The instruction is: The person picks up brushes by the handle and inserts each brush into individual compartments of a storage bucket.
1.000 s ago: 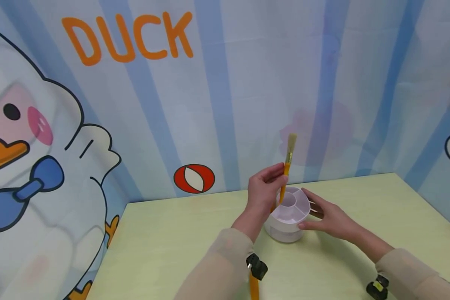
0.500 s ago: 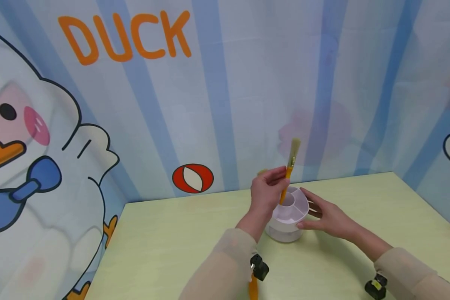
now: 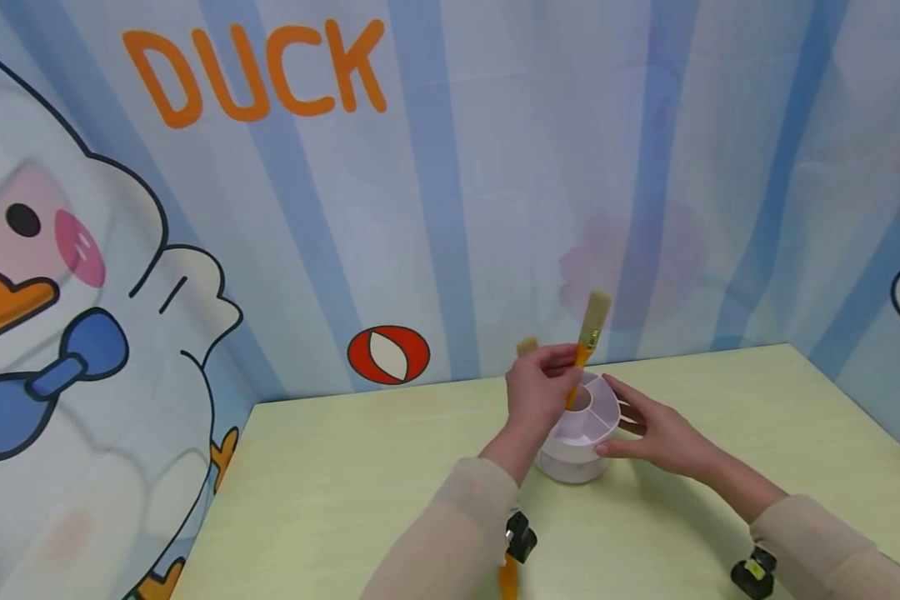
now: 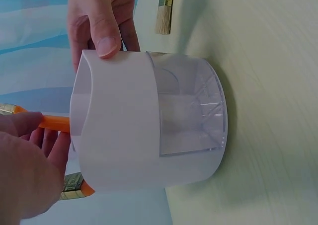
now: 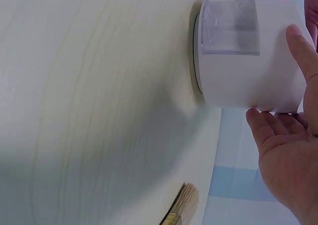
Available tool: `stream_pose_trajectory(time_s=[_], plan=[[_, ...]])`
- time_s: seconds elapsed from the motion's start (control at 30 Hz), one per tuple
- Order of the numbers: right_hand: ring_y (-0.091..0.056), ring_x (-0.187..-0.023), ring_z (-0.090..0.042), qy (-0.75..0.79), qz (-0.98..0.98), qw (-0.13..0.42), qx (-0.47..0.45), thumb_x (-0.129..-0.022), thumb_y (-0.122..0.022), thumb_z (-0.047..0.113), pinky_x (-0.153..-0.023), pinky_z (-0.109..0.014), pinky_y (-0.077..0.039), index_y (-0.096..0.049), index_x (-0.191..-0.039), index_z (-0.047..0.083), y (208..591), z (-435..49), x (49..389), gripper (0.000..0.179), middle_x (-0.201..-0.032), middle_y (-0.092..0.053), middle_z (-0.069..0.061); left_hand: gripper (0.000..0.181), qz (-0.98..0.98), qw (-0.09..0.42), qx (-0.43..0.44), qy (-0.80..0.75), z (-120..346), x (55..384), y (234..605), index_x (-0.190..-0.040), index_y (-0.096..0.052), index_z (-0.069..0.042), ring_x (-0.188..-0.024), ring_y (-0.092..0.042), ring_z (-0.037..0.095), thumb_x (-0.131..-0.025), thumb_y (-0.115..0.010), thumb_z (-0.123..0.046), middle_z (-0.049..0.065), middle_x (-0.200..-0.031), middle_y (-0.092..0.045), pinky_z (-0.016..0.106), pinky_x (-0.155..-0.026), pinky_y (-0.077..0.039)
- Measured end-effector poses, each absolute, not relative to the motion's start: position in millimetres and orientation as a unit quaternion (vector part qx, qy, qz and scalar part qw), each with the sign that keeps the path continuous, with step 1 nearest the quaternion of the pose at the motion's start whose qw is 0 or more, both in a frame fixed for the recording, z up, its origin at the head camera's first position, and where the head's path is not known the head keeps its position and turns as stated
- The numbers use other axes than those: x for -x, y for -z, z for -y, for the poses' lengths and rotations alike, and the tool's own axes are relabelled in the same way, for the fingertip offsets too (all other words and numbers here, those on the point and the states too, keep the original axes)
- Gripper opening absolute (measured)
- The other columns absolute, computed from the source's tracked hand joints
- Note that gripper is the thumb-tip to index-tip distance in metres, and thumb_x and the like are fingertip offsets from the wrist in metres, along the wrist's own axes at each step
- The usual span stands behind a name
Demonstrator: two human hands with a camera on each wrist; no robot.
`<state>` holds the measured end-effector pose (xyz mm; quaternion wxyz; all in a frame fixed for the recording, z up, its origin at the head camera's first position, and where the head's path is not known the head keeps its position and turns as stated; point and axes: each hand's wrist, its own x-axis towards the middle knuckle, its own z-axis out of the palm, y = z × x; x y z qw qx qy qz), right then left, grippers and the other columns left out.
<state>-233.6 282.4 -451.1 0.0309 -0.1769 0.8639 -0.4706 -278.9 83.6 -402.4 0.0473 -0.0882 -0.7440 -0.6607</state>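
My left hand [image 3: 537, 396] pinches the orange handle of a paintbrush [image 3: 594, 321], its pale bristles pointing up and its lower end at the round middle compartment. This compartment belongs to a white round desk organizer [image 3: 570, 465] standing on the table, with a clear drawer [image 4: 191, 106] low on its side. Around the organizer's right side, my right hand [image 3: 663, 433] grips with the thumb in front and fingers behind. A second paintbrush [image 3: 527, 345] stands tilted at the organizer's far left, bristles up, mostly hidden by my left hand.
Another brush [image 5: 182, 205] lies on the table to the right of the organizer, beneath my right arm. An orange handle [image 3: 508, 579] shows under my left forearm at the near edge of view. A printed cloth backdrop [image 3: 450, 208] rises behind the pale table [image 3: 375, 467].
The paintbrush in my left hand has come down and slightly right, leaning further right over the organizer. Bristles of the second brush have come into view behind that hand. My right hand keeps its hold.
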Motion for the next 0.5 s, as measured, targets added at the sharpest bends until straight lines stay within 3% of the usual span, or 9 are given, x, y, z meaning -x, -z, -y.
stream_pose_trajectory(time_s=[0.5], plan=[[-0.045,-0.146,-0.053,0.470,-0.862,0.027,0.186,-0.093,-0.085,0.020,-0.108,-0.053,-0.052,-0.019,-0.168,-0.004,450.0,-284.6,232.6,0.103,-0.168,-0.031,-0.034,0.024,0.812,0.101,0.070,0.571,-92.7,271.8,399.8,-0.112,-0.080,-0.006,-0.086,-0.076,0.013,-0.089,-0.080,0.002,0.004,-0.094,-0.081,0.025,-0.080,-0.063]])
